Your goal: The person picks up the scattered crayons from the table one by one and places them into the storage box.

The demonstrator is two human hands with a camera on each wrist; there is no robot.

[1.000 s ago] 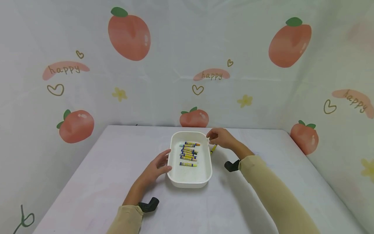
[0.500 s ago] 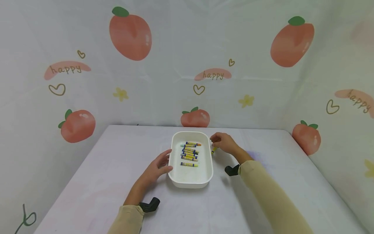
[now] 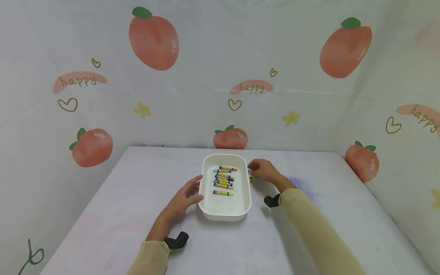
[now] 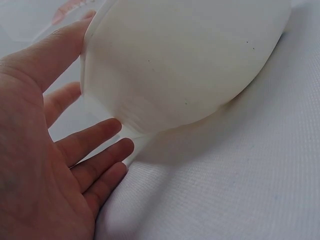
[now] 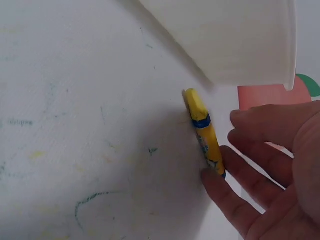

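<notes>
A white rectangular tray point(image 3: 225, 208) stands mid-table with several yellow-wrapped crayons point(image 3: 223, 185) lying crosswise in it. My left hand point(image 3: 187, 194) rests against its left side; in the left wrist view the thumb point(image 4: 55, 52) lies at the rim and the spread fingers point(image 4: 97, 137) reach to the outer wall. Just right of the tray, my right hand point(image 3: 264, 170) is low over a yellow crayon point(image 5: 206, 131) on the table. Its fingertips point(image 5: 212, 177) are right at the crayon's far end, fingers loosely bent, while the crayon's yellow tip points away from them.
The white tablecloth point(image 3: 137, 214) bears a purple smudge on the right and green and yellow crayon marks point(image 5: 90, 197). A white cloth backdrop point(image 3: 192, 76) with fruit prints hangs behind the table. Black cameras sit on both wrists.
My right hand has moved right and nearer, from the tray's right rim down to the crayon beside it, now covering most of it in the head view. The left hand stays put.
</notes>
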